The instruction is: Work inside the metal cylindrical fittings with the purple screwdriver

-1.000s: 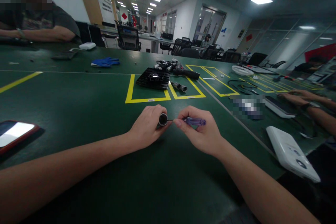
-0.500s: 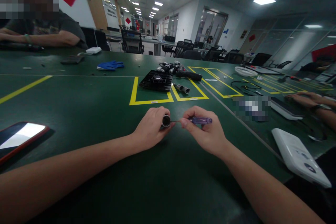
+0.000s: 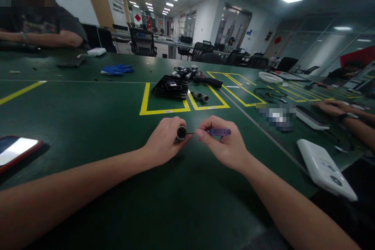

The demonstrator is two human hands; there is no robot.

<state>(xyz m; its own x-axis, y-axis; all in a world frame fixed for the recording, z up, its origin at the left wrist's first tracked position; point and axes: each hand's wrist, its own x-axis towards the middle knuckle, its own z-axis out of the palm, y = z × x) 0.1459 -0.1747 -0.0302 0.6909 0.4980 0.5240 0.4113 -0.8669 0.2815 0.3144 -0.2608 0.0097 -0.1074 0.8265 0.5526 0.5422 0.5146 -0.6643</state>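
Note:
My left hand (image 3: 164,138) is closed around a dark metal tube (image 3: 181,133), its round open end facing me. In my right hand (image 3: 224,142) is a screwdriver with a clear purple handle (image 3: 219,132). Its thin shaft points left and reaches the side of the tube, where my left fingers hide the tip. Both hands are held over the green table (image 3: 187,203). Beyond them, inside yellow tape outlines, lie a black ribbed part (image 3: 171,88) and a short metal tube piece (image 3: 200,96).
Behind the ribbed part sits a pile of black and silver parts (image 3: 187,72). A blue glove (image 3: 117,69) lies further left, and a phone (image 3: 17,150) rests at the left edge. On the right are a white device (image 3: 325,168) and another person's hands (image 3: 334,106).
The whole scene has shifted slightly left and up in view. Both hands keep the same grip, with the screwdriver still against the tube's side.

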